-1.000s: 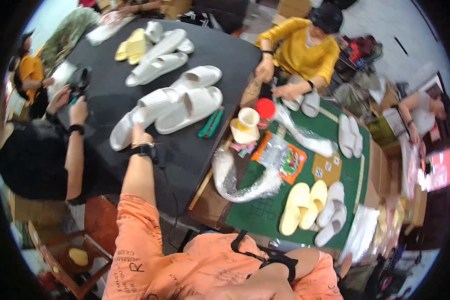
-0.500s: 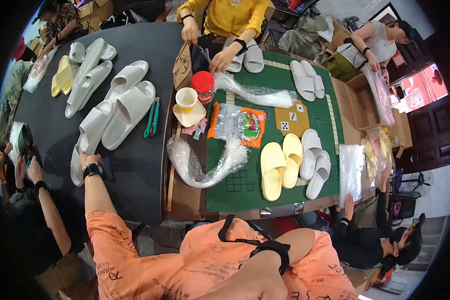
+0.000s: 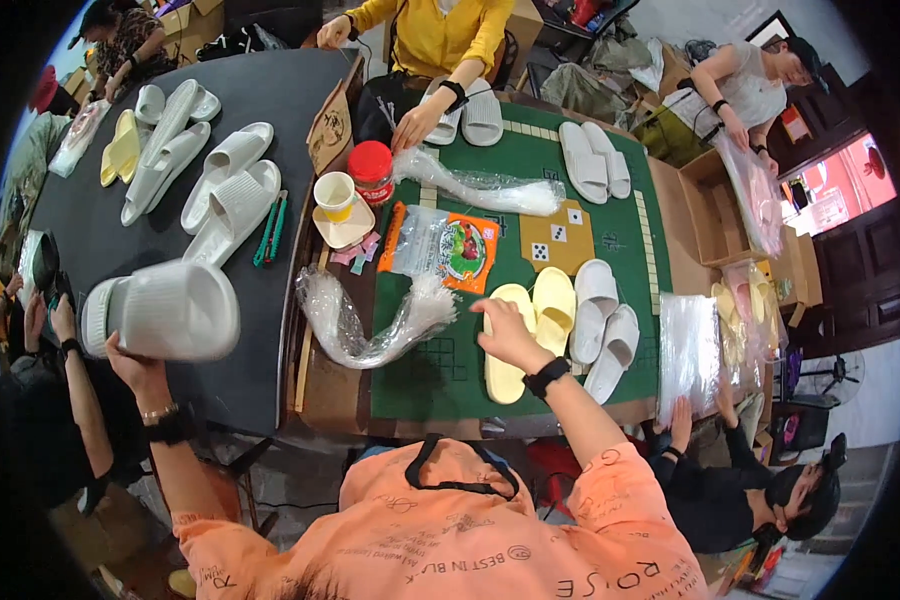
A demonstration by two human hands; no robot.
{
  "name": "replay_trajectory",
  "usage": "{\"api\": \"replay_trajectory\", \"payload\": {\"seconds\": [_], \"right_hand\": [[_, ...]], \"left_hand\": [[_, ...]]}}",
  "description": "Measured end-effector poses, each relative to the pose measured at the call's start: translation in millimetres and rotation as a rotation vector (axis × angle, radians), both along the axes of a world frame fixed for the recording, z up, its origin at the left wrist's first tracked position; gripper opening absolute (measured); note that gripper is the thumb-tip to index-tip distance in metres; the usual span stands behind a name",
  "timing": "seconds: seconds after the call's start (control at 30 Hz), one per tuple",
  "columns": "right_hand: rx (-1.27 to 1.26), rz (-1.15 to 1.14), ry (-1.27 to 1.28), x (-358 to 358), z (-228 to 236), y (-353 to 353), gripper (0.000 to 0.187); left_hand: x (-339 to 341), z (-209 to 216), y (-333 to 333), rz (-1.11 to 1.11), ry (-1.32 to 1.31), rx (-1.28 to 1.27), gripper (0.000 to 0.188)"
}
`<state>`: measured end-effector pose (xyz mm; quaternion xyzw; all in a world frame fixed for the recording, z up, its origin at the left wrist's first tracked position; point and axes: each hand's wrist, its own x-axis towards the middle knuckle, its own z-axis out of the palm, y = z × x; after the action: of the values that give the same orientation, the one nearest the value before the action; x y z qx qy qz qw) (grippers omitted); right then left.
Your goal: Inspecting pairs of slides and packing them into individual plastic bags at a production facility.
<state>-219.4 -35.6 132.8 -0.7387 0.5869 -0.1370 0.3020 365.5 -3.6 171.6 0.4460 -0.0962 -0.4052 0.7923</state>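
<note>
My left hand (image 3: pixel 138 366) is closed on pale grey slippers (image 3: pixel 185 312), lifted over the dark table at its near left; they overlap, so I cannot tell fully how they sit together. My right hand (image 3: pixel 511 335) reaches over the green mat, fingers apart and slightly bent, with nothing visible in it. It hovers by the yellow slippers (image 3: pixel 553 308) and covers part of the left one. Close by lies a bundle of clear plastic ties (image 3: pixel 355 330) in wrap. On the dark table, another grey pair (image 3: pixel 238 205) rests beside a green cutter (image 3: pixel 271 228).
Grey slippers (image 3: pixel 611 355) lie right of the yellow pair. A red-lidded jar (image 3: pixel 371 172), paper cup (image 3: pixel 336 197), orange-printed bag (image 3: pixel 440 247) and second tie bundle (image 3: pixel 490 185) stand mid-table. Co-workers sit around; clear bags (image 3: pixel 688 345) lie at right beside a person's hands.
My left hand has lifted the grey slippers off the dark table. My right arm has swung out from near my body to the yellow slippers. The person opposite has spread their hands apart.
</note>
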Motion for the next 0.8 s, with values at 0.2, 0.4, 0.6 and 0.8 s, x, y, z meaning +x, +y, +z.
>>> {"api": "replay_trajectory", "payload": {"seconds": [0.2,0.4,0.6,0.8], "right_hand": [[-0.229,0.121,0.613,-75.7,-94.1,10.5,0.057],[-0.216,0.092,0.853,-97.7,-113.9,2.1,0.051],[-0.088,-0.117,0.841,-160.2,-112.1,-4.9,0.058],[0.476,-0.283,-0.757,-143.5,-44.6,-2.5,0.075]], "left_hand": [[-197.7,57.9,37.0,-0.302,0.028,0.033,0.035],[-347.8,23.8,20.9,-0.540,0.093,0.289,0.043],[-430.3,-24.7,6.9,-0.836,0.304,0.278,0.045],[-482.8,-59.4,0.7,-1.053,0.273,0.240,0.047]]}}
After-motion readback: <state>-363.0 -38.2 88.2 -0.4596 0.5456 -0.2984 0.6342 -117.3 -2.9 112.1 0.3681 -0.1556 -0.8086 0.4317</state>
